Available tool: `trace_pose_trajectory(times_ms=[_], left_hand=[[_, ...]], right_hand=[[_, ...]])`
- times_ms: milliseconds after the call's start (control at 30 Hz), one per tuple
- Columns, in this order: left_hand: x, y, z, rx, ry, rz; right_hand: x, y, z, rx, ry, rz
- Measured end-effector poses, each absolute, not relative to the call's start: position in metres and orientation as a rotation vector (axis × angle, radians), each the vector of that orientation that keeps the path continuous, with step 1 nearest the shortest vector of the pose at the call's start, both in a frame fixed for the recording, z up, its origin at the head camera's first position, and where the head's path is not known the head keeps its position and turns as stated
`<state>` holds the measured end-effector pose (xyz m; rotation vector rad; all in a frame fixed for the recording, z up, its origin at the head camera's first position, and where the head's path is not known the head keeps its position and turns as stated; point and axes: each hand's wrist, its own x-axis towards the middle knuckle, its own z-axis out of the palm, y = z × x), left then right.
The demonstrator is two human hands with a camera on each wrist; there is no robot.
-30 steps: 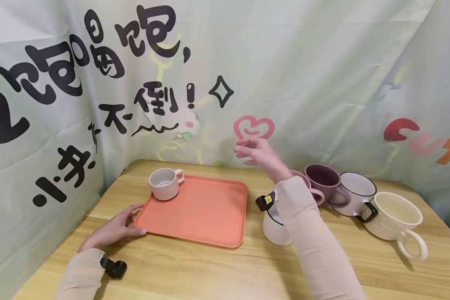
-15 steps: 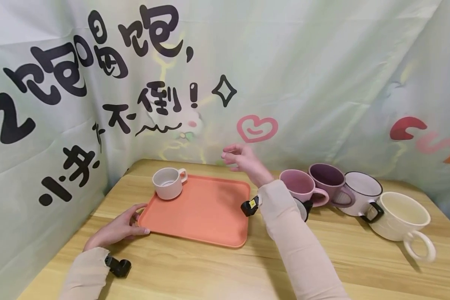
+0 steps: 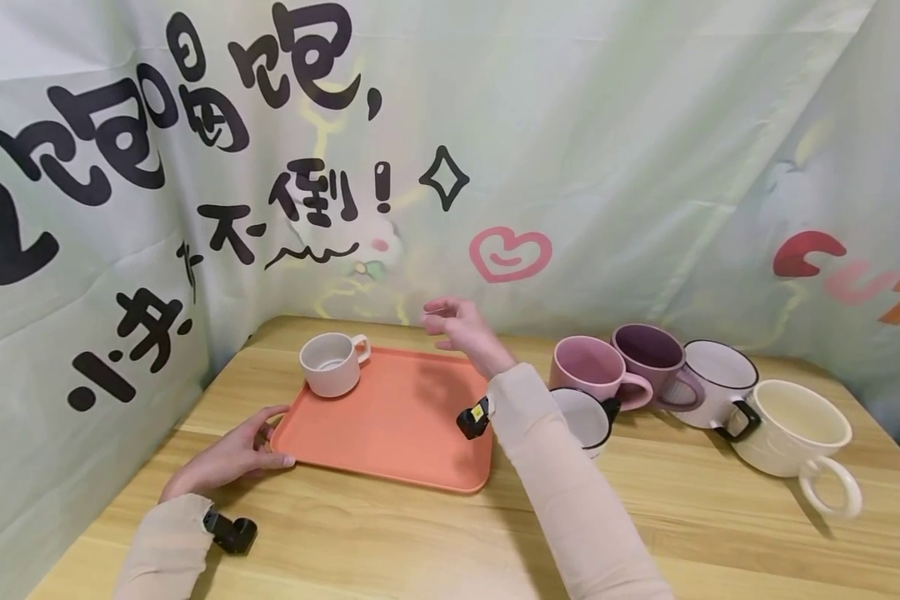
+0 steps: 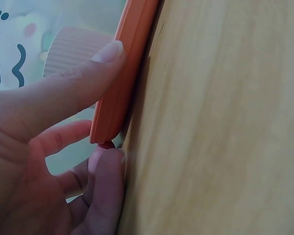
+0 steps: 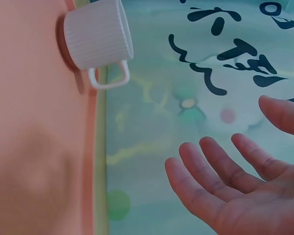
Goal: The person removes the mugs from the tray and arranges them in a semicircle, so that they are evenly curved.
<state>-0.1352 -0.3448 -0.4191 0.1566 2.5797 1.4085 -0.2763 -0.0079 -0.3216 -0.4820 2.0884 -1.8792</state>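
Note:
An orange tray (image 3: 390,429) lies on the wooden table. In its far left corner stands a small white ribbed mug (image 3: 332,379), upright, its handle toward the right. My left hand (image 3: 228,454) holds the tray's near left corner; in the left wrist view the thumb (image 4: 108,51) lies along the rim while curled fingers meet the corner below it. Over the tray's far right part hovers my right hand (image 3: 465,329), holding nothing. The right wrist view shows its fingers (image 5: 218,166) spread and relaxed, apart from the white mug (image 5: 95,36).
To the right stand a pink mug (image 3: 588,362), a dark purple mug (image 3: 648,350), a white black-rimmed mug (image 3: 716,371) and a cream mug (image 3: 791,421). My right sleeve partly covers another black-rimmed white mug (image 3: 585,417). A printed curtain (image 3: 607,167) hangs behind the table.
My right hand has moved left and slightly down, from in front of the mugs to over the tray, uncovering the pink mug. The left hand stays at the tray's corner.

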Motion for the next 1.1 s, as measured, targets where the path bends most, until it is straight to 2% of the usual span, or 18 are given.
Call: trace_pose_trajectory(times_ms=[1100], left_hand=[[-0.136,-0.346,-0.421,0.136,2.578,1.404]], right_hand=[[-0.284,-0.076,-0.373,-0.473,1.912,-2.032]])
